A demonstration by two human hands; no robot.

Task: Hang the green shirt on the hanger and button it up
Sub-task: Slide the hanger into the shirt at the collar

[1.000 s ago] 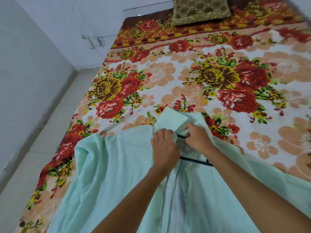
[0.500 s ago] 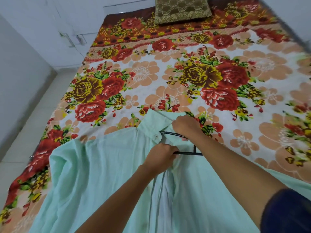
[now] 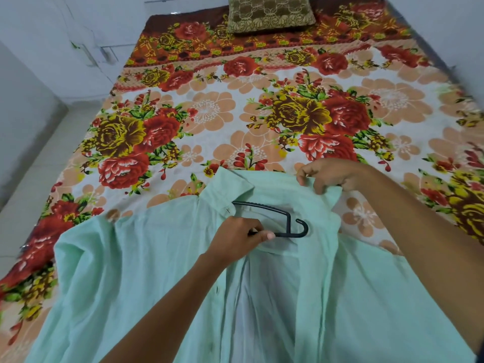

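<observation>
The pale green shirt lies spread on the bed, front open, collar toward the far side. A dark plastic hanger sits in the neck opening, its hook pointing right; most of its frame is hidden under the cloth. My left hand grips the hanger's lower bar together with the shirt's left front edge. My right hand pinches the right side of the collar and holds it lifted off the bed.
The bed carries a floral sheet in red, yellow and peach. A brown patterned pillow lies at the far end. White walls and a tiled floor run along the left side.
My right hand has moved right and away from the hanger, pulling the collar open. More of the hanger and its hook shows now. The left hand stays on the hanger bar.
</observation>
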